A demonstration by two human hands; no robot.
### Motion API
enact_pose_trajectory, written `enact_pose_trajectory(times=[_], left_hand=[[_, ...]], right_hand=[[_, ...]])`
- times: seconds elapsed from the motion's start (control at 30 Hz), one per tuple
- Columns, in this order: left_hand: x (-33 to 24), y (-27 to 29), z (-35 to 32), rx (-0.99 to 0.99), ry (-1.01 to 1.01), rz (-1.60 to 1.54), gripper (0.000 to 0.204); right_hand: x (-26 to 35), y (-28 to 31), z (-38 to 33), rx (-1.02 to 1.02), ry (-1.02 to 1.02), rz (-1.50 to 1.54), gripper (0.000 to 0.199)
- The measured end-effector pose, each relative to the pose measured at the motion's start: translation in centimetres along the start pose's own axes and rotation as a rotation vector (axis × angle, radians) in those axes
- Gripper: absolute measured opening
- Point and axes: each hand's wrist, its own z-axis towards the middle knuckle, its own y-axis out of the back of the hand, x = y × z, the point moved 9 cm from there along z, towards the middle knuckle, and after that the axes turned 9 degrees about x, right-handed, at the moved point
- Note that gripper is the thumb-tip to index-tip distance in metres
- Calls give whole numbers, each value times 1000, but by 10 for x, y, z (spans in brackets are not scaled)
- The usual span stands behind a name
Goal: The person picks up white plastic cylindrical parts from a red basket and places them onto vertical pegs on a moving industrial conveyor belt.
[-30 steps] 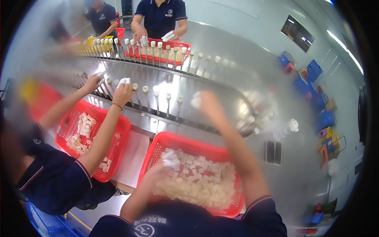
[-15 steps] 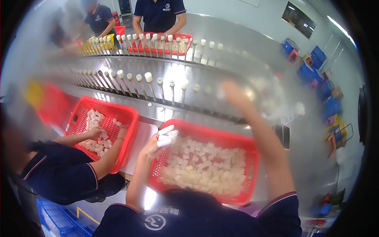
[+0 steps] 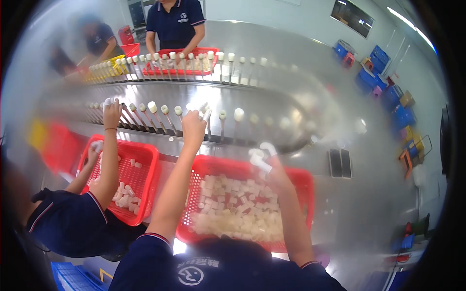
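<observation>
My left hand (image 3: 194, 130) reaches to the near row of metal posts (image 3: 222, 127). Its fingers, in white finger covers, are closed at the top of one post; whatever they pinch there is hidden. Above the far part of a red basket (image 3: 310, 203), my right hand (image 3: 271, 167) has its white-covered fingers curled together, and what they may hold is too blurred to make out. Many short white cylinders (image 3: 238, 199) lie loose in that basket. A white cylinder (image 3: 239, 114) caps a post just right of my left hand.
A co-worker at left touches a post with one hand (image 3: 112, 115); the other is at a second red basket (image 3: 154, 169). Across the steel table, another person (image 3: 174, 24) works over a red basket behind a far row of capped posts (image 3: 231, 58). Two dark phone-like slabs (image 3: 340, 162) lie at right.
My left hand has moved up and forward from the basket's edge to the posts. My right hand has come back from beyond the posts to above the basket. The co-worker's arm now reaches forward.
</observation>
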Motion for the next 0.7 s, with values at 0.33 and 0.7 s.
enact_pose_trajectory(times=[0.33,0.7], left_hand=[[-37,-58,-33,241,-57,-21,38],[9,-37,-136,558,174,-1267,57]], right_hand=[[72,-9,66,-222,396,-1330,18],[67,29,154,-115,-36,-2004,21]])
